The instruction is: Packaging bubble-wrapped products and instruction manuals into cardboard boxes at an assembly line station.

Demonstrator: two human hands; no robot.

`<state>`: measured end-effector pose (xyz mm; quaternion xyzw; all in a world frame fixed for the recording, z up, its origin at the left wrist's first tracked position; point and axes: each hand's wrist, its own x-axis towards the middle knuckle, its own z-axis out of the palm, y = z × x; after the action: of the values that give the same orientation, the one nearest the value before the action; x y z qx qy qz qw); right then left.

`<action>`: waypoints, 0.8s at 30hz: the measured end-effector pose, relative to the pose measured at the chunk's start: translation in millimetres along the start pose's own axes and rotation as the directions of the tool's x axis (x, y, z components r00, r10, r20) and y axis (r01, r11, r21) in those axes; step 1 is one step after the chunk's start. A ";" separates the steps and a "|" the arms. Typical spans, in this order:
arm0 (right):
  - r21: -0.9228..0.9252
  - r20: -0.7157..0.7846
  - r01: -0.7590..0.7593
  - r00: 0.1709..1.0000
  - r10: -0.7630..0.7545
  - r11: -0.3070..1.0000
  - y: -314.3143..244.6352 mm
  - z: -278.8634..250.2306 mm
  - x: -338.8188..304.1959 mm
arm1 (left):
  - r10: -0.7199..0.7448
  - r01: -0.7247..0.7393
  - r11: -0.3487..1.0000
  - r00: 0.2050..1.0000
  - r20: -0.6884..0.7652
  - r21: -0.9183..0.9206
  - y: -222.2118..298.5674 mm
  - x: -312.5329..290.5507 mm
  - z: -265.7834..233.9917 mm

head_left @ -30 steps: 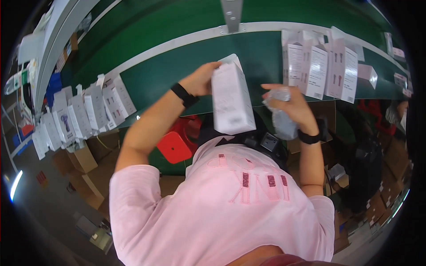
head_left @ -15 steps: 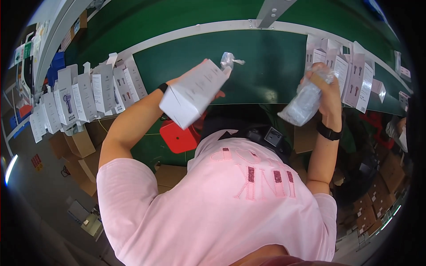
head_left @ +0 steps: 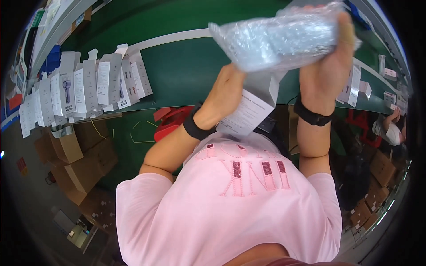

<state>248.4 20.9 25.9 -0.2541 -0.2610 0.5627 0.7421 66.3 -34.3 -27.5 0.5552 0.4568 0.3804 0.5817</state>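
My left hand [head_left: 224, 95] is wrapped round a white printed carton [head_left: 252, 113], held tilted close to my body with its flaps up. In my right hand [head_left: 326, 73] is a pale item in clear bubble wrap [head_left: 284, 42], raised high and close to the camera, just above the carton's upper end. The wrapped item overlaps the top of the carton and hides part of it. What lies inside the wrap cannot be made out. Most of my right fingers are behind the wrap.
A row of upright white cartons [head_left: 86, 88] stands on the green bench [head_left: 182, 71] to the left. More cartons [head_left: 350, 86] stand at the right. Below are a red stool [head_left: 173, 126] and brown cardboard boxes [head_left: 82, 173]. Another person's hand [head_left: 392, 116] shows at far right.
My right hand has lifted the bubble-wrapped item up and leftward, over the carton. My left hand has brought the carton to the right and turned it. The small clear bag by the carton no longer shows.
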 end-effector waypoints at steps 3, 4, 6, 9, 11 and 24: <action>-0.119 -0.106 -0.032 0.994 0.020 0.992 6.6 10.1 -13.2 | -0.031 0.024 0.990 0.998 -0.049 -0.139 0.5 -16.5 -13.5; -0.196 -0.130 -0.064 0.991 0.039 0.979 5.4 12.4 -15.7 | -0.098 0.085 0.968 0.994 -0.041 -0.236 1.3 -20.5 -18.1; -0.275 -0.090 -0.081 0.994 0.058 0.958 3.5 14.5 -15.8 | -0.085 0.081 0.936 0.996 0.006 -0.343 -1.4 -23.3 -23.4; -0.542 -0.004 -0.100 0.993 0.116 0.834 -20.5 29.0 -5.9 | -0.057 0.069 0.934 0.997 0.044 -0.351 -2.0 -21.2 -25.1; -0.807 0.048 -0.024 0.993 0.107 0.590 -48.6 58.5 -7.1 | -0.033 0.049 0.963 0.997 0.063 -0.266 3.5 -18.3 -20.2; -0.645 0.071 0.208 0.974 -0.214 0.735 -52.2 109.3 -8.9 | -0.081 0.129 0.964 0.975 0.206 -0.232 13.6 -11.9 -19.3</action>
<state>209.4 9.0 140.4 -0.4660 -0.4635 0.3486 0.6682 45.2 -38.6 -12.1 0.4887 0.3762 0.3459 0.7071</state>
